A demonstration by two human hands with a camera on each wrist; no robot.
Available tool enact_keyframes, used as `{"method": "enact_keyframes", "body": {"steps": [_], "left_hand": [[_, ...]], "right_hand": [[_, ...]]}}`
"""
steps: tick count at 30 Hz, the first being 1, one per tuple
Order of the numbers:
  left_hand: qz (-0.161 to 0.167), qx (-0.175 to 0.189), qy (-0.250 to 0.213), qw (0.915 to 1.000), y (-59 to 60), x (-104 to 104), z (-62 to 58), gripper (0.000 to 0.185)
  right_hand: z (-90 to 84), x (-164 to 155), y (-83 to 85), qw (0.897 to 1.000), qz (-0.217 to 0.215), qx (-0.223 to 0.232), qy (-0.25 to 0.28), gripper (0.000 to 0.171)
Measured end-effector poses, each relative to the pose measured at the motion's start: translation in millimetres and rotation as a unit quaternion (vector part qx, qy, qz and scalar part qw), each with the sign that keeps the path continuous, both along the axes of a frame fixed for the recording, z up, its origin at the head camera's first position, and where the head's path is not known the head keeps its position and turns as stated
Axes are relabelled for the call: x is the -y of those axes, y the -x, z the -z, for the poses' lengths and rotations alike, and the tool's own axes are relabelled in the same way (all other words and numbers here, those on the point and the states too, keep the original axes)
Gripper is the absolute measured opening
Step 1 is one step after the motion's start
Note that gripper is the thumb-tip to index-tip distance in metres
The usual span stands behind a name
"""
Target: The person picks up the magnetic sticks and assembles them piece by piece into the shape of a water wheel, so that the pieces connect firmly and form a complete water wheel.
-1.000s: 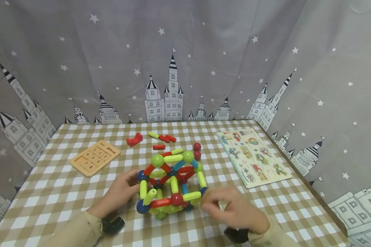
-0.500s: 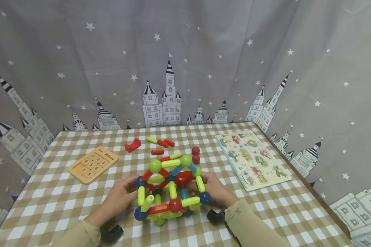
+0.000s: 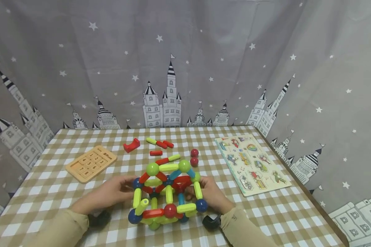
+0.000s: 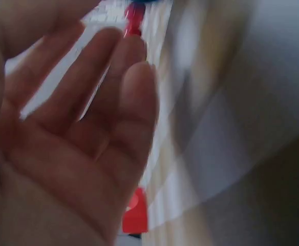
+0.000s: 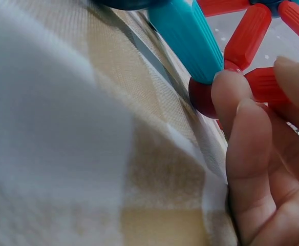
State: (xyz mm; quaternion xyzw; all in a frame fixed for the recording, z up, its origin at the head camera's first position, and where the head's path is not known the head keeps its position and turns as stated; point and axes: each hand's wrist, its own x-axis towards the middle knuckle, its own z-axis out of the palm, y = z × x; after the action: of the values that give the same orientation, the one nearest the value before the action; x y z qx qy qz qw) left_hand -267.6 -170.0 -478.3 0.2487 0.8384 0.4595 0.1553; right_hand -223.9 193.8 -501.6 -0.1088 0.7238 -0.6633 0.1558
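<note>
Both hands now flank the frame (image 3: pixel 167 192), the rod-and-ball build at lower centre of the head view, on the checked table (image 3: pixel 296 212).

Change: a second ago the right hand (image 3: pixel 211 193) was blurred in front of the frame's lower right corner. Half a second ago it had moved to the frame's right side. Now it sits there, fingers reaching in among the rods. In the right wrist view a fingertip (image 5: pixel 231 92) presses a dark red ball (image 5: pixel 203 97) where a teal rod (image 5: pixel 188 36) and red rods meet. Touching, not wrapped round anything I can see, so fingers read as extended.

Left hand (image 3: pixel 111 193) has stayed at the frame's left side throughout, near the blue ball (image 3: pixel 137 183). In the left wrist view the palm (image 4: pixel 62 148) is flat, fingers straight, holding nothing; contact with the frame can't be confirmed, view is blurred.

My read: the frame is now braced from both sides instead of being steadied by one hand only. It also sits slightly lower in the frame than before, probably camera shift.

Untouched: loose red pieces (image 3: pixel 160 144) and two red balls (image 3: pixel 194 157) behind the frame, number board (image 3: pixel 90 163) at left, puzzle (image 3: pixel 251 164) at right.
</note>
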Motion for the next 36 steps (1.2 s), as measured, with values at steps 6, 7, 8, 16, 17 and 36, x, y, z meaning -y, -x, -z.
{"method": "enact_keyframes", "body": {"steps": [6,7,8,16,17,36], "left_hand": [[-0.008,-0.090,0.053,0.9945,67.5,-20,-1.2,0.026],[-0.005,-0.095,0.059,0.9937,76.7,-27,-0.6,0.026],[-0.003,-0.090,0.063,0.9939,84.3,-34,-0.2,0.026],[0.009,-0.080,0.138,0.9871,114.1,-66,6.9,0.032],[0.013,-0.086,0.145,0.9856,114.3,-66,7.1,0.029],[0.010,-0.215,0.201,0.9556,70.3,-44,-41.4,0.038]], "right_hand": [[4.4,-1,2.3,1.000,0.008,-0.001,-0.012,0.026],[4.3,-1,2.1,1.000,0.006,-0.005,-0.012,0.026],[4.5,-1,2.2,1.000,0.003,-0.008,-0.011,0.026],[5.8,2,1.7,1.000,-0.011,-0.024,-0.006,0.025],[6.4,3,1.4,1.000,-0.012,-0.021,-0.005,0.025],[9.0,2,1.5,1.000,-0.013,-0.020,-0.015,0.025]]}}
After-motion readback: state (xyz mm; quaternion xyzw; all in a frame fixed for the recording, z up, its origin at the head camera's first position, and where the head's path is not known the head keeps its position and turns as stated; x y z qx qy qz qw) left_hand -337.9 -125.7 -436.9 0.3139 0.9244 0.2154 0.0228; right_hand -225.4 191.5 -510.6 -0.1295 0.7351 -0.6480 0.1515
